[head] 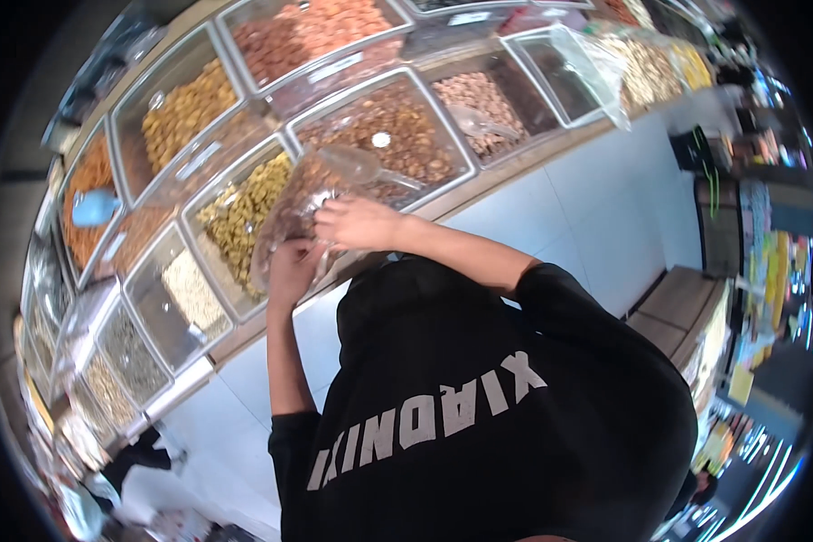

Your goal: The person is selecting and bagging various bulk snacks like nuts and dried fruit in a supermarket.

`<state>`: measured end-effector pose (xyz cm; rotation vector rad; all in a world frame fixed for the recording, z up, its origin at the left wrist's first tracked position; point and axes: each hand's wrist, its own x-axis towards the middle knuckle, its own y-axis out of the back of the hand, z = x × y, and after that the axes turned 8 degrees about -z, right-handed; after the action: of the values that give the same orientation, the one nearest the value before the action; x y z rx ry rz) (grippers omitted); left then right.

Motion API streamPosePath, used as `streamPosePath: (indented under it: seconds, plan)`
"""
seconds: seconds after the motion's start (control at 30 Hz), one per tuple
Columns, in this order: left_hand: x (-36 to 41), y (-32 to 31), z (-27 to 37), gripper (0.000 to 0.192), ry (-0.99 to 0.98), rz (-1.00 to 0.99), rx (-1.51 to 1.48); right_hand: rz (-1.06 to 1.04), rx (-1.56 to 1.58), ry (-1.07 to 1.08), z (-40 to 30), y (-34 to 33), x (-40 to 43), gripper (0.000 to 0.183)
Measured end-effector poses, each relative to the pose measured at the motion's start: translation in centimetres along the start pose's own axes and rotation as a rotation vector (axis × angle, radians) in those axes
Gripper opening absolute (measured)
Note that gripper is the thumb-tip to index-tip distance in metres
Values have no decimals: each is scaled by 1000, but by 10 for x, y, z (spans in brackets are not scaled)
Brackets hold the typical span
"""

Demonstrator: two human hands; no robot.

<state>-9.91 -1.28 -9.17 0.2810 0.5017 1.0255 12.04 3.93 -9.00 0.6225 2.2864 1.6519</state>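
Both of my hands grip the gathered top of a clear plastic bag (278, 227) filled with brownish food pieces. The bag rests over the front edges of two bulk-food bins. My left hand (294, 267) pinches it on the near side, and my right hand (352, 222) holds it just to the right, fingers curled. Behind the right hand, a clear plastic scoop (366, 169) lies on the lidded bin of brown nuts or dried fruit (413, 129). Left of the bag is a bin of green raisins (240, 210). My fingertips are partly hidden in the plastic.
More clear bins surround these: yellow dried fruit (190, 112), pink nuts with a scoop (477, 105), white pieces (193, 288), and orange shreds with a blue scoop (95, 206). A wooden counter edge (515, 162) runs in front. Another person's dark clothing shows at lower left.
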Motion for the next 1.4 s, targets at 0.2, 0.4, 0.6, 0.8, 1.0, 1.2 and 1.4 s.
streamPosePath:
  seconds: [0.2,0.4,0.6,0.8,1.0,1.2,1.4]
  plan:
    - [-23,-22,48,43,-136,426,683,-307,236,-187,4,16,3,27]
    - [-2,-29,34,54,95,498,607,-160,116,14,7,58,52,26]
    - [39,-27,90,27,10,637,464,-52,-25,9,28,96,32,21]
    - [55,-101,75,48,236,426,784,248,-17,-136,57,25,-86,54]
    - [98,-177,208,60,93,538,837,344,487,-550,101,3,-358,50]
    - [223,-355,285,32,-356,141,326,-537,397,-1446,115,3,-633,44]
    - [371,-401,275,33,76,8,-188,230,389,-1737,112,34,-772,47]
